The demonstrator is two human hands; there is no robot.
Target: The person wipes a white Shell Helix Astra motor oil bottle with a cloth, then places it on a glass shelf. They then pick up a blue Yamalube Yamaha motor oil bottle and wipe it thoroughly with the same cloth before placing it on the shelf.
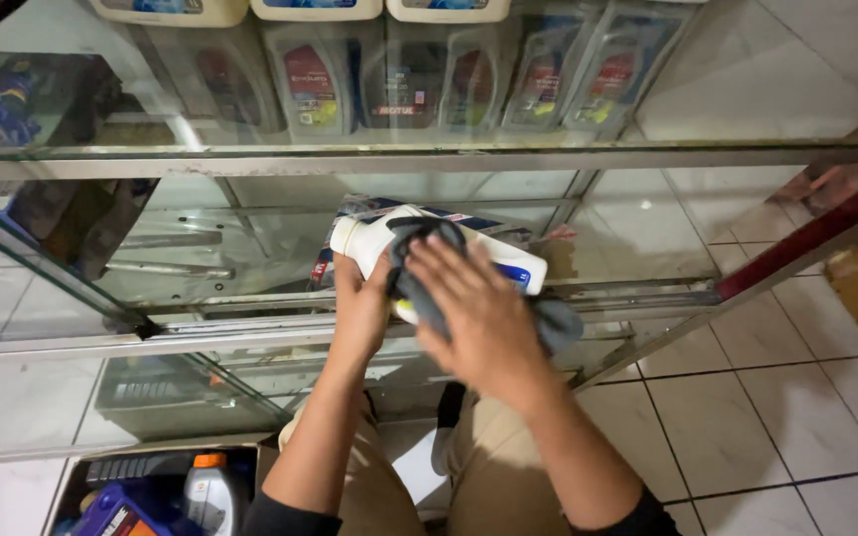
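Observation:
A white plastic bottle (369,238) lies on its side in front of me, above a glass display shelf. My left hand (359,303) grips it from below near its capped end. A dark grey cloth (419,283) is draped over the bottle's middle, and my right hand (479,318) presses flat on that cloth with the fingers spread. The bottle's far end with a blue label pokes out to the right of my fingers.
A glass cabinet (429,159) with metal frames fills the view; several grey oil bottles (320,89) stand on its upper shelf. A box with a blue jug and a grey bottle (211,491) sits at lower left. White tiled floor (786,397) spreads to the right.

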